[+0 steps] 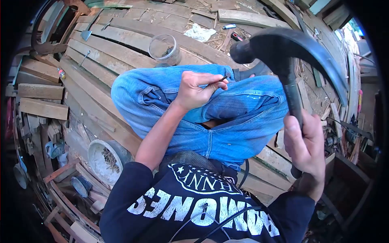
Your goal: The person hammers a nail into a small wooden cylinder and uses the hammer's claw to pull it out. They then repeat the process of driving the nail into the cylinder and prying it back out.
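Observation:
My left hand (pixel 198 90) is closed over the lap of the blue jeans (pixel 239 103), pinching a short dark nail (pixel 225 77) between thumb and fingers. Its lower part is hidden by the fingers. On the right, my right hand (pixel 306 141) wraps round the handle of a claw hammer (pixel 298 42), held raised close to the camera. The black hammer head is uppermost, with its face to the left and its curved claw to the right. Beyond the knees stands a clear jar (pixel 164 49) with dark bits inside.
Wooden planks (pixel 97 95) form the floor. A whitish bucket (pixel 106 160) at the left holds thin brown pieces like nails. Stacked timber blocks (pixel 43 108) line the left side. A white cloth (pixel 199 32), a lighter (pixel 229 26) and wood scraps lie ahead.

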Demonstrator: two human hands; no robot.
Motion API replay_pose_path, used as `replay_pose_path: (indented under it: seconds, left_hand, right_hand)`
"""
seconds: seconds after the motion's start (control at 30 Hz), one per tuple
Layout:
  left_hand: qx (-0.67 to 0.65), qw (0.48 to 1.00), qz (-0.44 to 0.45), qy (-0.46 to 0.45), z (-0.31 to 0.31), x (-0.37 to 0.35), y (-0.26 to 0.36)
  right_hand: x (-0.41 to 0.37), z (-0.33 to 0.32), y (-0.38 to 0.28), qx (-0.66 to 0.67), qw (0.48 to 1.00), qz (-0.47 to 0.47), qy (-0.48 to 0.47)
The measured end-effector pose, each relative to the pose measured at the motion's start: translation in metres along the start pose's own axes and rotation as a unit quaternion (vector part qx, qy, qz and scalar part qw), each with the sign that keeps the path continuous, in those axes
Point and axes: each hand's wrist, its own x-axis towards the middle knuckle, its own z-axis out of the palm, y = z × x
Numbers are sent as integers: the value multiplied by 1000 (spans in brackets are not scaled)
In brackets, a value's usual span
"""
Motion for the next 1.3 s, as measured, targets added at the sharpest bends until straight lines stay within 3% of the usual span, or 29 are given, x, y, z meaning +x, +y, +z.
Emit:
replay_pose_path:
  seconds: [0.13, 0.27, 0.33, 0.37, 0.47, 0.53, 0.67, 0.73, 0.8, 0.87, 1.07, 1.17, 1.3]
  left_hand:
    - [13, 1000, 12, -25, -2, 4, -1]
    - [-14, 998, -49, -32, -5, 3, 5]
    - [-44, 996, -68, -32, -7, 1, 3]
    - [-79, 993, -86, -19, -6, 1, 2]
    - [-113, 987, -110, -23, -8, 3, 0]
    - [-198, 964, -174, 6, -6, 2, 0]
    - [-196, 960, -201, 4, -8, -3, -9]
    - [-274, 925, -254, 72, -6, -3, -10]
    - [-280, 917, -272, 80, -7, -4, -11]
    - [-423, 826, -337, 161, -9, -1, -9]
    - [-400, 848, -304, 167, -16, 8, -2]
    - [-350, 896, -238, 136, -19, 15, -2]
    - [-305, 915, -234, 118, -15, 21, 1]
  right_hand:
    - [5, 8, 14, -95, 995, 8, -34]
    - [4, 11, 27, 28, 998, 47, -20]
    - [3, 9, 29, 133, 985, 112, 0]
    - [4, 12, 35, 157, 984, 82, 4]
    - [9, 13, 46, 200, 973, 112, 38]
    - [15, 13, 54, 203, 972, 113, 35]
    - [27, 18, 72, 237, 961, 137, 42]
    - [34, 18, 81, 247, 957, 143, 40]
    - [39, 20, 91, 274, 948, 155, 41]
    - [46, 27, 98, 250, 955, 151, 48]
    - [61, 35, 121, 227, 956, 177, 55]
    - [64, 37, 125, 220, 957, 176, 67]
    - [68, 37, 127, 215, 959, 174, 70]
